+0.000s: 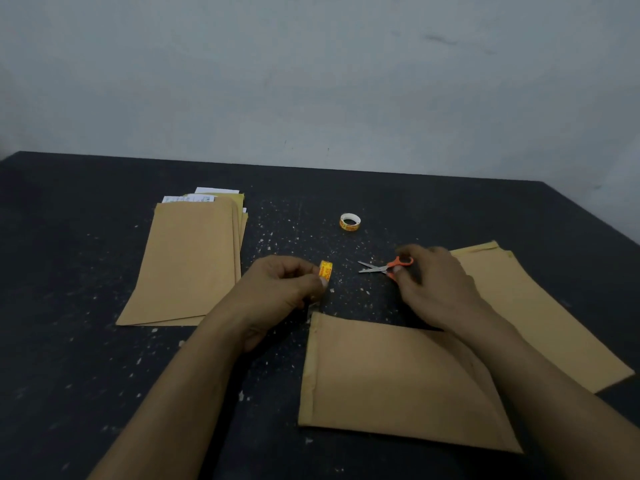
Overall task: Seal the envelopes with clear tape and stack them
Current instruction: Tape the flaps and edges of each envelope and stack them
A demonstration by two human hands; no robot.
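Right now my left hand (284, 289) is curled round a small yellow tape roll (326, 270), pinching it between thumb and fingertips just above the dark speckled counter (69, 375). My right hand (436, 282) grips the orange handles of the scissors (388, 266), fingers bent round the loops. The blades point left toward the roll and are slightly parted, with a clear gap between their tips and the tape. Whether the scissors touch the counter or hang just over it I cannot tell.

Directly in front of me lies 1 brown envelope (398, 382) flat on the counter, its folded edge on the left side, and my right forearm crosses above its upper right part. The top left corner of it sits just below my left hand.

To the left is a pile of brown envelopes (187, 261), roughly squared up, with white papers (204, 197) showing at its far end. To the right, partly behind my right arm, sits another small pile of envelopes (540, 313) — at least 2, slightly offset.

Farther back, near the middle of the counter, a second tape roll (350, 222) lies flat, well apart from both hands. Behind the counter stands a pale wall (311, 81).
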